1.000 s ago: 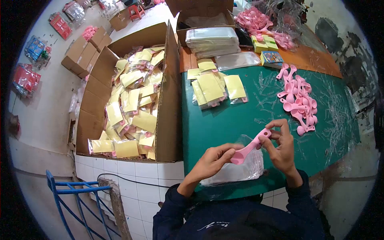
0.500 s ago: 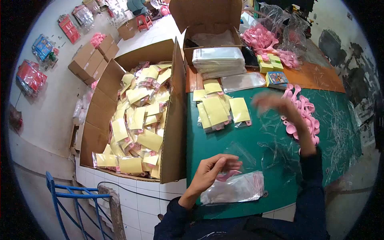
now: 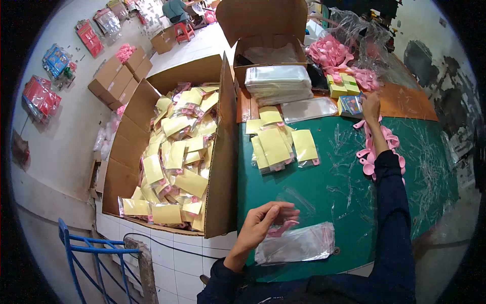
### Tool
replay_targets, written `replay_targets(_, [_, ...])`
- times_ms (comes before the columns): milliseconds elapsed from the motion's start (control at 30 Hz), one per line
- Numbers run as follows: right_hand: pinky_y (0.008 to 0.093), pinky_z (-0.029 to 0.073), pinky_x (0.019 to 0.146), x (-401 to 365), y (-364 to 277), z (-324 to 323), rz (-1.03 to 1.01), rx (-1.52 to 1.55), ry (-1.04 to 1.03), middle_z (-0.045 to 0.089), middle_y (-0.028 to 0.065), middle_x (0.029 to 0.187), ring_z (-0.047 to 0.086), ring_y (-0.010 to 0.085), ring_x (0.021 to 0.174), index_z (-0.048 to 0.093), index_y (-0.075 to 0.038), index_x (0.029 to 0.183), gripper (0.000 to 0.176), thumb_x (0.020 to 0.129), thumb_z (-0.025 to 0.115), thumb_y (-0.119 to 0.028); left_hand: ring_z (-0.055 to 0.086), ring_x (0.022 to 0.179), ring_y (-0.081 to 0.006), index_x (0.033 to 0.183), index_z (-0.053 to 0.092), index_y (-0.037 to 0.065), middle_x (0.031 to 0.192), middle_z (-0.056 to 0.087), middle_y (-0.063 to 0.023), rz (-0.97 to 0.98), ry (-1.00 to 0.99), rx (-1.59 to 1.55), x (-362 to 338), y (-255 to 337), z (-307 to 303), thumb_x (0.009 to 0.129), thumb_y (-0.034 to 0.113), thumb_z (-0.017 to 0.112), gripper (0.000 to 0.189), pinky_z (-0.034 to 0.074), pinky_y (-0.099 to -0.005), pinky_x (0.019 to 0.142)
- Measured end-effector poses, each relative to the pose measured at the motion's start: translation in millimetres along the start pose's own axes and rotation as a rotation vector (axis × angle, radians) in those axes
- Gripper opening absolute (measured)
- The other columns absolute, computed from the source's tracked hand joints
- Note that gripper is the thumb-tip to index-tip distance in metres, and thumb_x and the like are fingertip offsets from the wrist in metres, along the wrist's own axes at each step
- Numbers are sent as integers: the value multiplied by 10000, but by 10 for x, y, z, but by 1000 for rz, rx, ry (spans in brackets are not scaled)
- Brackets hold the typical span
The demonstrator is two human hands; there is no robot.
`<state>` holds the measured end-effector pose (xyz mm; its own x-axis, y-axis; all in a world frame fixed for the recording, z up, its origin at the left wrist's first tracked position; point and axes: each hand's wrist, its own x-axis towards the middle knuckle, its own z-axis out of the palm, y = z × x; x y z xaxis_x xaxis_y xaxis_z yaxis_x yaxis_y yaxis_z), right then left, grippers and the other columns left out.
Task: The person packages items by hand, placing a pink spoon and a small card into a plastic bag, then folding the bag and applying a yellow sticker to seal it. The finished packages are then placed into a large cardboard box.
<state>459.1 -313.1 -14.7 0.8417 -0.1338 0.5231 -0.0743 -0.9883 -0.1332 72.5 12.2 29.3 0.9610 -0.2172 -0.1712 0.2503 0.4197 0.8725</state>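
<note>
My left hand is closed at the near side of the table, thumb against fingers, on a clear plastic bag that is hard to see. A pink scoop shows just under its fingers, seemingly inside that bag. Below lies a pile of clear bags. My right hand reaches far forward, its bent fingers pinching at the edge of a stack of printed cards; the fingertips are partly hidden. Loose pink scoops lie under and beside my right forearm.
Bagged yellow cards lie mid-table. On the left, a tall carton holds many similar packs. Behind stand a stack of clear bags, yellow card bundles and heaped pink scoops. Plastic scraps litter the right. A seated person is far back.
My right hand has moved forward from above the table's middle to the printed card stack. My left hand stays nearly in place, with more of the pink scoop showing.
</note>
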Motion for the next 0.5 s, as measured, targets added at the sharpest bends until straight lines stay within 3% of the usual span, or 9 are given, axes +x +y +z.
replay_targets(167, [371, 489, 634, 15, 145, -85, -137, 68, 219, 637, 179, 778, 631, 310, 704, 592, -3, 982, 316, 745, 647, -205, 621, 931, -258, 1113, 524, -63, 1032, 611, -208, 27, -15, 46, 4, -12, 106, 973, 230, 367, 361, 507, -345, 813])
replay_targets(300, [345, 489, 629, -168, -50, -545, -182, 769, -151, 631, 129, 837, 624, 219, 701, 560, -5, 943, 250, 756, 639, -151, 623, 927, -240, 1122, 526, -57, 1035, 615, -191, 11, -14, 51, -20, -17, 95, 972, 229, 372, 358, 504, -322, 816])
replay_targets(367, [291, 487, 569, -632, -325, -964, -396, 1000, -287, 605, 76, 877, 594, 138, 698, 545, -29, 970, 218, 788, 618, -126, 617, 944, -214, 1126, 530, -56, 1035, 621, -164, -13, -5, 45, 3, -11, 50, 969, 221, 389, 348, 500, -299, 822])
replay_targets(400, [247, 470, 499, -992, -605, -1514, -226, 1183, -574, 574, 56, 858, 573, 111, 677, 530, -41, 961, 184, 820, 600, -137, 620, 934, -210, 1124, 531, -56, 1029, 622, -160, -23, 2, 49, 17, -4, 43, 968, 224, 393, 349, 502, -294, 812])
replay_targets(433, [210, 450, 455, -1298, -731, -1765, -216, 1272, -659, 563, 48, 851, 569, 103, 670, 490, -45, 957, 179, 832, 593, -120, 622, 924, -205, 1123, 533, -55, 1022, 624, -156, -36, 5, 52, 37, 3, 45, 967, 227, 396, 350, 505, -290, 802])
replay_targets(500, [222, 473, 471, -1807, -874, -2114, -211, 1339, -669, 551, 46, 845, 570, 99, 668, 434, -45, 939, 183, 836, 586, -44, 629, 884, -186, 1109, 541, -53, 999, 629, -143, -36, 0, 86, 80, 13, 58, 967, 228, 401, 345, 511, -275, 764])
